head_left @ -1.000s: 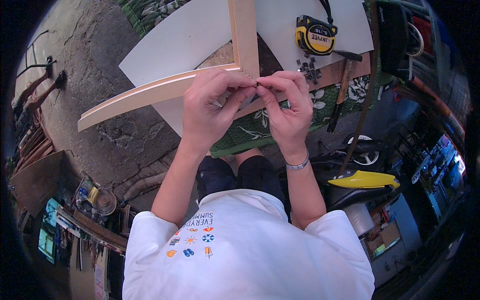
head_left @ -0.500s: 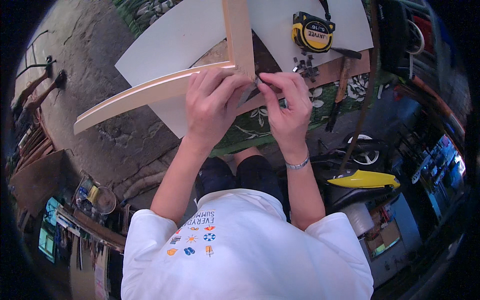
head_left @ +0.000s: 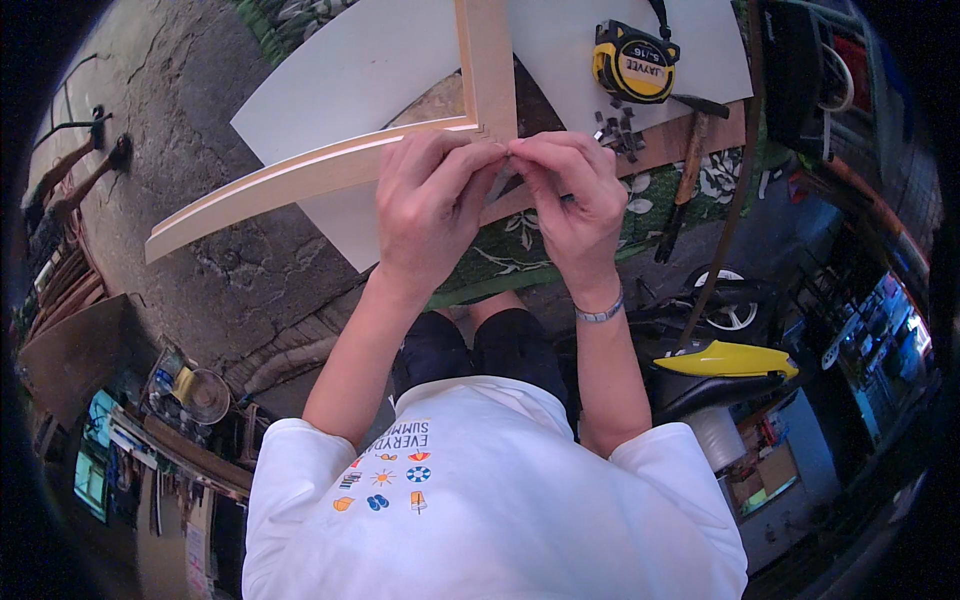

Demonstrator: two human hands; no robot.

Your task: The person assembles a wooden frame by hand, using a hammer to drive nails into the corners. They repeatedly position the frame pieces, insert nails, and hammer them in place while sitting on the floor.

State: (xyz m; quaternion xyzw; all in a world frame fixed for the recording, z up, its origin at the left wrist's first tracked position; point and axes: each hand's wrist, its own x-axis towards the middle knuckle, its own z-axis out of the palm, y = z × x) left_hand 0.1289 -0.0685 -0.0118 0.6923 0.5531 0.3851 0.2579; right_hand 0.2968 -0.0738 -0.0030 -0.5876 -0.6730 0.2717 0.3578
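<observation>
A pale wooden frame [head_left: 492, 90] lies with its mitred corner just beyond my hands. My left hand [head_left: 428, 205] is closed in a pinch against the frame's near rail, near that corner. Beside it my right hand [head_left: 575, 205] pinches too, and the fingertips of both hands meet at the corner's outer edge. A small dark piece in the right fingertips is mostly hidden now. Several small dark metal pieces [head_left: 622, 135] lie in a heap to the right of the corner. Just beyond them rests a yellow and black tape measure [head_left: 635, 65].
A hammer [head_left: 686, 175] lies at the right edge of the work surface. White sheets [head_left: 350, 85] lie beneath the frame, over a green patterned cloth [head_left: 530, 240]. To the right stands a yellow and black motorbike [head_left: 725, 358]. A person's legs [head_left: 85, 180] show at far left.
My right hand has come in to meet the left fingertips, covering the dark piece seen in it before. The view has shifted slightly, moving the frame and tape measure a little to the right.
</observation>
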